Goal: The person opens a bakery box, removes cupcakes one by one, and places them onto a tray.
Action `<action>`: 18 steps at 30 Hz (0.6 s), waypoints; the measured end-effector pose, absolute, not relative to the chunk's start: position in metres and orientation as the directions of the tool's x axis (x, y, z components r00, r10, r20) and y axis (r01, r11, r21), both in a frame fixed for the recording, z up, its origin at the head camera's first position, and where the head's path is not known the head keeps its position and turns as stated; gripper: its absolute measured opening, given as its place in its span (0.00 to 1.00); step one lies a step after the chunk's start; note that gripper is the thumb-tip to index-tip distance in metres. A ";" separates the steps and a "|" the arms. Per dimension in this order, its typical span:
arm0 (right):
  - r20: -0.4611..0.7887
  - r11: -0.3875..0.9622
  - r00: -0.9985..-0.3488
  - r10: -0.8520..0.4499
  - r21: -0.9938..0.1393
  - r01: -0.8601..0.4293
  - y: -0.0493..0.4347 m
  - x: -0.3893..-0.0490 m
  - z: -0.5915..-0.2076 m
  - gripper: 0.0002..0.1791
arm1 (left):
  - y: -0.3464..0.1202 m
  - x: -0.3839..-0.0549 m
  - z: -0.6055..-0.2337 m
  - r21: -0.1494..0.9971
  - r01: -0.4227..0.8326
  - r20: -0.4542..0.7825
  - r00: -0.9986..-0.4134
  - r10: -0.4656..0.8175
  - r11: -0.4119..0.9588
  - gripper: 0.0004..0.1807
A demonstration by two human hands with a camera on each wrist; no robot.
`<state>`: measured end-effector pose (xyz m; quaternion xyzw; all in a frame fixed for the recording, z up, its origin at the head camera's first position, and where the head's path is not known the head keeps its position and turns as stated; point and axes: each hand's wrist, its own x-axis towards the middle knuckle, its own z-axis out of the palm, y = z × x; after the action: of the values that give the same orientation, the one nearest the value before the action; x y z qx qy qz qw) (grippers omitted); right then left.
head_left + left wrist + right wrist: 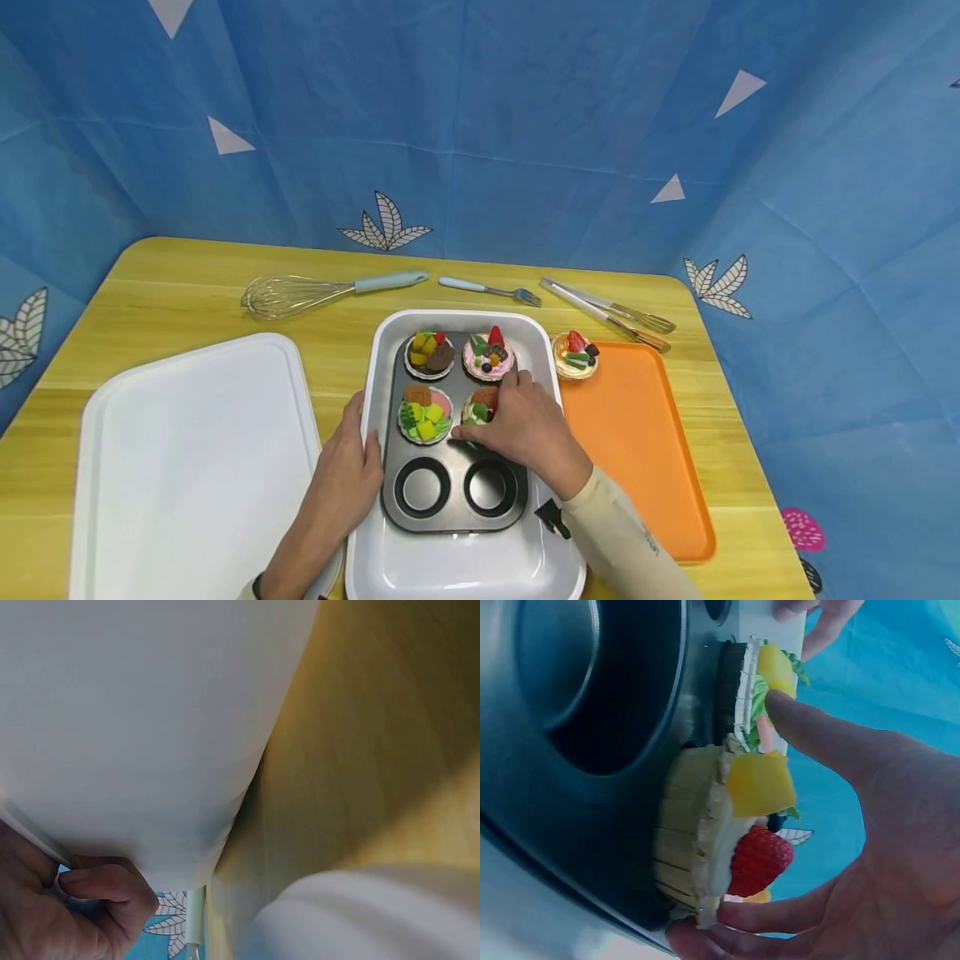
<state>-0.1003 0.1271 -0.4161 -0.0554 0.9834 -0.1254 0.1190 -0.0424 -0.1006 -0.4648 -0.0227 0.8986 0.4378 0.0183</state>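
Note:
My left hand (351, 467) grips the left rim of a deep white tray (465, 567), its thumb curled over the edge in the left wrist view. A grey muffin tin (457, 521) lies inside that tray. Over its middle right cup, my right hand (528, 425) holds a toy fruit tart (694, 817) topped with a strawberry and yellow cubes; fingertips are at its rim, and the hand partly hides it from above. Beside it sits a tart with green and yellow pieces (425, 414). The back cups hold a chocolate-and-yellow tart (429, 356) and a pink-cream tart (488, 353).
A flat white tray (195, 475) lies left, an orange tray (637, 450) right. Another fruit tart (575, 356) sits at the orange tray's back left corner. Behind are a whisk (300, 296), a fork (487, 289) and tongs (607, 312). A blue curtain (480, 125) surrounds the table.

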 end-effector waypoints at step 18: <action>-0.205 0.943 -0.961 -0.186 -0.312 -0.116 0.128 -0.101 -0.431 0.54 | -0.101 -0.043 -0.464 0.791 -0.074 -0.076 -0.997 -0.021 0.607 0.30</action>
<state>-0.1014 0.1282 -0.4313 -0.0769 0.9788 -0.1500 0.1167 -0.0426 -0.1006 -0.4641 -0.0266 0.8958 0.4426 0.0295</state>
